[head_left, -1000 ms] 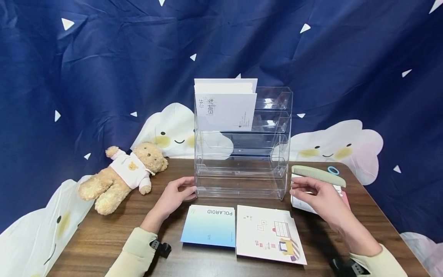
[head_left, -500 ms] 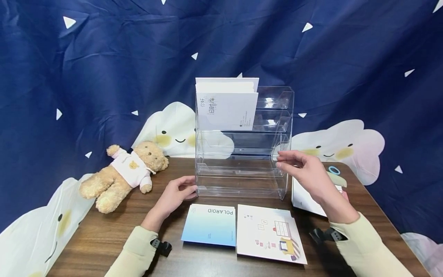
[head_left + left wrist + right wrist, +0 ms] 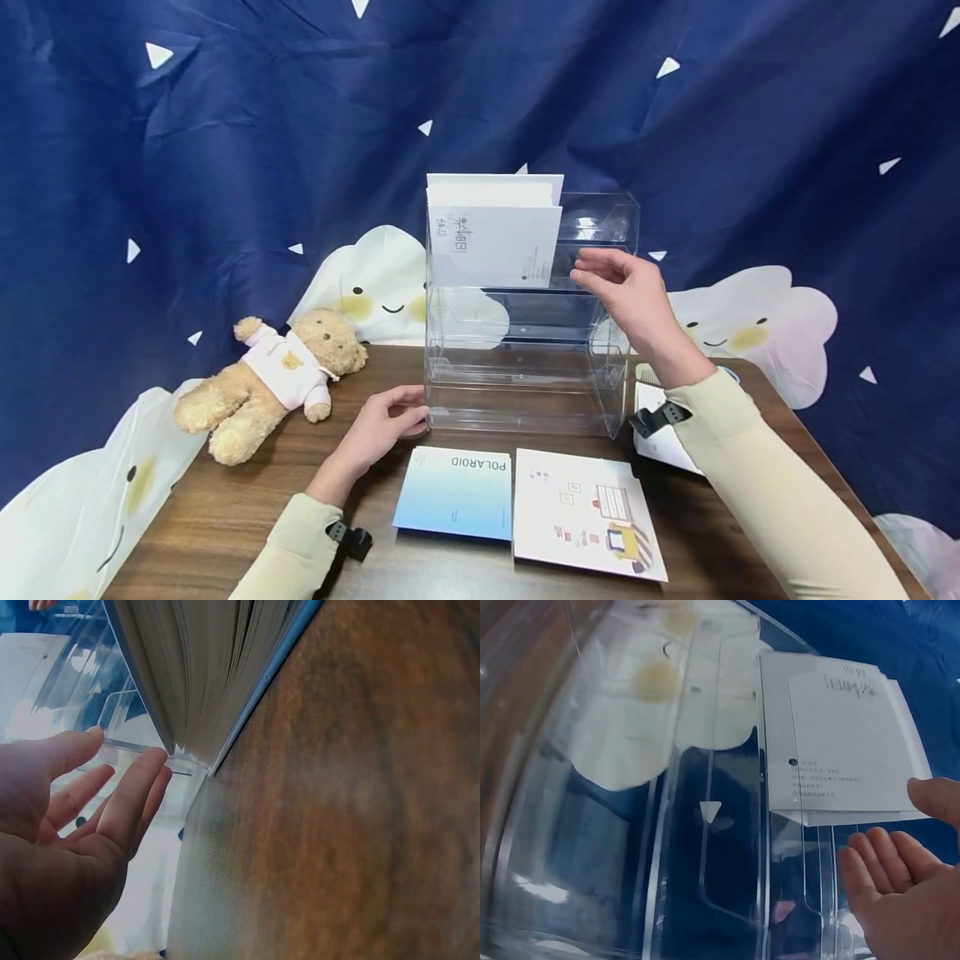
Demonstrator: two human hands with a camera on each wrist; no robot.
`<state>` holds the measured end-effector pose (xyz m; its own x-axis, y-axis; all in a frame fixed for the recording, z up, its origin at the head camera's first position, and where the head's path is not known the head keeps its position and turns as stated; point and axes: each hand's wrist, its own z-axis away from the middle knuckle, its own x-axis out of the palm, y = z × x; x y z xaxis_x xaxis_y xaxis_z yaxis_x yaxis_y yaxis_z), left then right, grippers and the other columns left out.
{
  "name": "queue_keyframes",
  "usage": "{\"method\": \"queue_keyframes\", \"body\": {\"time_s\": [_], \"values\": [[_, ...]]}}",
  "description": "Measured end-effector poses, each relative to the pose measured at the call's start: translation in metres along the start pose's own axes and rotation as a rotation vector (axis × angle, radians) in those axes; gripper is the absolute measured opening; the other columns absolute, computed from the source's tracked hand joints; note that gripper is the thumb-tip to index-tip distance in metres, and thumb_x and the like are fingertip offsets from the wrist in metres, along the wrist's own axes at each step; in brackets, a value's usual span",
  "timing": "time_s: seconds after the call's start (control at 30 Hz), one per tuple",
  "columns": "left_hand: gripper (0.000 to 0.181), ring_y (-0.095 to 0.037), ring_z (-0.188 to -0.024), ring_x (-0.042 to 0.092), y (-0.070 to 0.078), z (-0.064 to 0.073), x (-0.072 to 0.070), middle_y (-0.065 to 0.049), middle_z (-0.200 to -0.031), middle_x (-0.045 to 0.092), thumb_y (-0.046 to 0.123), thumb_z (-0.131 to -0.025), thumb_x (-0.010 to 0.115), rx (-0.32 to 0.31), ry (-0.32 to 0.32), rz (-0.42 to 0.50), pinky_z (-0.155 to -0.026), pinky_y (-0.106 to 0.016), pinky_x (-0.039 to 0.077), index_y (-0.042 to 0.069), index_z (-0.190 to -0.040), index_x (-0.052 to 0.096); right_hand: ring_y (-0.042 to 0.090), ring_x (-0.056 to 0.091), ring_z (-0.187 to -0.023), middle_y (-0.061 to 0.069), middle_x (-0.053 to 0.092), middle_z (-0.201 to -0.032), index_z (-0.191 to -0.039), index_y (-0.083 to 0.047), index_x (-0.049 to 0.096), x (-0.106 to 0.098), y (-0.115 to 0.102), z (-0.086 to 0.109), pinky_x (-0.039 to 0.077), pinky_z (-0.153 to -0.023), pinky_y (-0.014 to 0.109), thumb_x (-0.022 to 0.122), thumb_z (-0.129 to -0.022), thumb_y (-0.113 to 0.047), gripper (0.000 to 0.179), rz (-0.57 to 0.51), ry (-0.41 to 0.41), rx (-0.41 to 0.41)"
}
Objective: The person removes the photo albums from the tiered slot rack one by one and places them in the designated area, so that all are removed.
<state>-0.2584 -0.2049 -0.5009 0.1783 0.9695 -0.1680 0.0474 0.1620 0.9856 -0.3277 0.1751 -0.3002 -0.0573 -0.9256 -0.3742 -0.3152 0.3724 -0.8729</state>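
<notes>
A clear plastic tiered rack (image 3: 525,404) stands on the table. White booklets (image 3: 495,246) lean at the left of its upper tiers. My left hand (image 3: 382,427) is at the rack's lower left corner, fingers loosely bent and fingertips at its edge; whether they press on it is unclear. My right hand (image 3: 630,293) hovers before the upper right tiers, thumb and fingers apart with nothing between them. In the right wrist view, its fingers (image 3: 881,862) are beside the white booklet's edge. A blue POLAROID book (image 3: 453,493) and a white illustrated book (image 3: 585,517) lie in front.
A teddy bear (image 3: 277,375) in a pale top lies at the left. Behind my right forearm sits a white box-like item (image 3: 660,429) with a green comb (image 3: 647,375) on it, partly hidden. A dark blue curtain (image 3: 262,125) hangs behind the table.
My right hand has risen from beside the comb at the right, up and leftward to the rack's upper tiers. The left hand stays at the rack's lower corner.
</notes>
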Motion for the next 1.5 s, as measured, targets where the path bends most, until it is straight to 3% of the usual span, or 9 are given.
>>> {"method": "queue_keyframes", "body": {"time_s": [0.3, 0.53, 0.87, 1.13, 1.5], "values": [[0.049, -0.038, -0.125, 0.074, -0.001, 0.002, 0.0, -0.036, -0.146, 0.065, 0.005, -0.11, 0.07, 0.005, -0.001, -0.006, -0.101, -0.035, 0.072, -0.011, -0.155, 0.057, 0.0, 0.068, -0.109, 0.007, 0.079, -0.132, -0.147, -0.006, 0.072, 0.022, -0.014, -0.047, 0.058, -0.093, 0.012, 0.084, -0.103, -0.026, 0.05, -0.063, 0.105, -0.019], [0.05, -0.037, -0.126, 0.073, 0.0, 0.0, 0.0, -0.036, -0.147, 0.065, 0.004, -0.11, 0.07, -0.002, -0.007, 0.009, -0.102, -0.034, 0.072, -0.011, -0.156, 0.056, 0.006, 0.066, -0.114, 0.001, 0.074, -0.125, -0.149, -0.007, 0.071, 0.032, -0.019, -0.071, 0.059, -0.099, 0.018, 0.084, -0.102, -0.022, 0.052, -0.116, 0.123, -0.033], [0.049, -0.038, -0.125, 0.074, 0.001, 0.0, 0.0, -0.036, -0.146, 0.065, 0.002, -0.109, 0.07, 0.001, -0.003, 0.02, -0.102, -0.036, 0.072, -0.011, -0.154, 0.057, 0.004, 0.066, -0.104, -0.009, 0.072, -0.108, -0.143, -0.001, 0.073, 0.04, -0.024, -0.075, 0.059, -0.09, 0.015, 0.085, -0.101, -0.017, 0.046, -0.155, 0.138, -0.042], [0.049, -0.037, -0.125, 0.074, 0.0, 0.0, 0.0, -0.036, -0.147, 0.066, 0.002, -0.109, 0.07, -0.001, 0.001, 0.019, -0.102, -0.037, 0.072, -0.011, -0.154, 0.058, 0.003, 0.066, -0.102, -0.01, 0.07, -0.105, -0.141, 0.0, 0.073, 0.041, -0.027, -0.075, 0.058, -0.088, 0.014, 0.084, -0.102, -0.015, 0.043, -0.151, 0.139, -0.032], [0.048, -0.031, -0.121, 0.075, 0.001, 0.0, 0.001, -0.034, -0.146, 0.067, 0.001, -0.108, 0.071, -0.011, 0.006, 0.026, -0.1, -0.033, 0.073, -0.009, -0.154, 0.059, 0.006, 0.064, -0.103, -0.007, 0.068, -0.107, -0.141, -0.003, 0.073, 0.037, -0.034, -0.072, 0.056, -0.084, 0.015, 0.081, -0.106, -0.019, 0.04, -0.064, 0.109, -0.051]]}}
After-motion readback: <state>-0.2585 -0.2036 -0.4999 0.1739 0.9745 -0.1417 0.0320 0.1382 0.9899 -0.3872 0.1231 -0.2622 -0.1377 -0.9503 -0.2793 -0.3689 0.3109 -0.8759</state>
